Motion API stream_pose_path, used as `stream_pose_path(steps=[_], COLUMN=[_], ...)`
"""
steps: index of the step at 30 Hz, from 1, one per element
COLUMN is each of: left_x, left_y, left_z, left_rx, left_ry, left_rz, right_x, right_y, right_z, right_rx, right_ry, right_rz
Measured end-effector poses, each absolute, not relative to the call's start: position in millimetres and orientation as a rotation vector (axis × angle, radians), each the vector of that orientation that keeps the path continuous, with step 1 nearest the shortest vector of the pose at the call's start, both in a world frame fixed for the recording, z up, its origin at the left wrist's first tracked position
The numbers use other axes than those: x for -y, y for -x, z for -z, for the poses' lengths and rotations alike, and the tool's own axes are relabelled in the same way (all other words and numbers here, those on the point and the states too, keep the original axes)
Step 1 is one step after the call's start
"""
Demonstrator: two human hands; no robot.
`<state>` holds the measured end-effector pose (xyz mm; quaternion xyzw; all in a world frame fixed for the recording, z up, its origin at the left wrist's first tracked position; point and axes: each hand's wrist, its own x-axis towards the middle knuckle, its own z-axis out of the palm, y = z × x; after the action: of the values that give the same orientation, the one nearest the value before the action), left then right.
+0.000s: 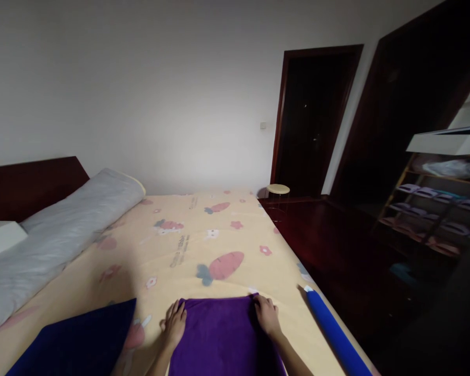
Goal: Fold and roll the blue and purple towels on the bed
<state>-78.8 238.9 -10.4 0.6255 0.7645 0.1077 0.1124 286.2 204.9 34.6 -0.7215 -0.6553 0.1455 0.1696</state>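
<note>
the purple cloth lies flat on the bed, its near end out of view. the left hand is at its far left corner, the right hand at its far right one, fingers bent; whether they pinch the fabric or only press it, i cannot tell. it looks light, soft and limp, prone to wrinkles, hardly fragile; the corners seem the best hold. a blue cloth lies apart on the left, a blue roll on the right, near the bed's edge. most room is ahead, toward the wall.
</note>
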Motion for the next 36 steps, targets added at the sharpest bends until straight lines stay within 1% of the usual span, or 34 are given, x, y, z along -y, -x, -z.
stream_pose_path(steps=[11, 16, 18, 20, 21, 23, 26, 28, 32, 36], left_x=[-232, -224, -221, -217, -215, -211, -208, -208, -208, -205], left_y=[66, 60, 49, 30, 17, -6, -21, -9, 43, 70], left_z=[-7, -11, -14, -17, -18, -17, -16, -17, -19, -16], left_rx=[-2.294, -2.357, -2.476, -2.528, -2.473, -2.218, -1.887, -1.873, -2.136, -2.197], left_ry=[-1.856, -1.755, -1.731, -1.859, -1.974, -2.183, -2.277, -2.275, -2.155, -2.136], left_rz=[-0.178, 0.036, 0.022, -0.064, -0.102, -0.103, -0.032, -0.034, -0.051, -0.059], right_x=[-203, -201, -199, -195, -193, -188, -186, -188, -193, -194], right_y=[-281, -273, -259, -236, -223, -198, -184, -197, -252, -278], right_z=[-32, -21, -16, -12, -10, -7, -4, -3, 5, 22], right_rx=[2.034, 2.002, 1.949, 1.968, 2.027, 2.195, 2.343, 2.314, 2.113, 2.052], right_ry=[1.980, 2.078, 2.127, 2.069, 1.983, 1.743, 1.517, 1.580, 1.849, 1.908], right_rz=[-0.325, -0.320, -0.307, -0.325, -0.357, -0.444, -0.505, -0.469, -0.297, -0.190])
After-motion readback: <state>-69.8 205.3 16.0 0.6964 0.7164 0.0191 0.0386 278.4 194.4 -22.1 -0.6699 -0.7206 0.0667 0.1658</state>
